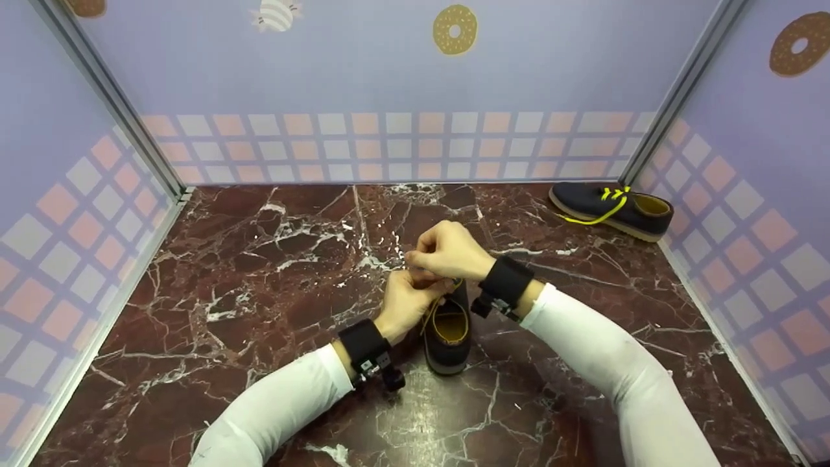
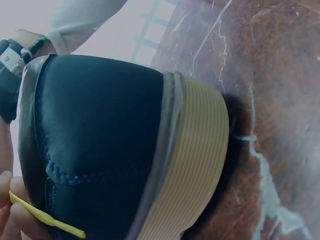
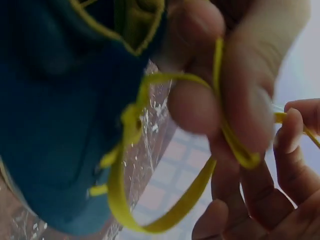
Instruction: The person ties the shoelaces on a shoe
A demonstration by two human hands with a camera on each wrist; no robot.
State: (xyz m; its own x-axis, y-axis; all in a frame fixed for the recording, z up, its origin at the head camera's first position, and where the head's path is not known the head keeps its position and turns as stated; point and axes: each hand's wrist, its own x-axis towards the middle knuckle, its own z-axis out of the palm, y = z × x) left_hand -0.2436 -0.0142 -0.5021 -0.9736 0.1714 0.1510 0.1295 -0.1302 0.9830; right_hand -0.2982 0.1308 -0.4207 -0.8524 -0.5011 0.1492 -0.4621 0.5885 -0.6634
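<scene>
Shoe (image 1: 447,355), dark, yellow lace (image 3: 117,195): sole down on the counter (image 1: 194,337), heel nearest the viewer, front part beneath both hands. Left hand (image 1: 408,299): fingers pinching the lace, a short loop between them; right hand (image 1: 450,251), just above and beyond: fingertips pressed together on another stretch of lace. Second shoe (image 1: 587,202): far right corner, well apart.

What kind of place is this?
It looks like a little booth, perhaps made for filming: walls with doughnut pictures stand around a marbled surface, grey metal strips line the corners, and a black gadget is strapped to each wrist.
</scene>
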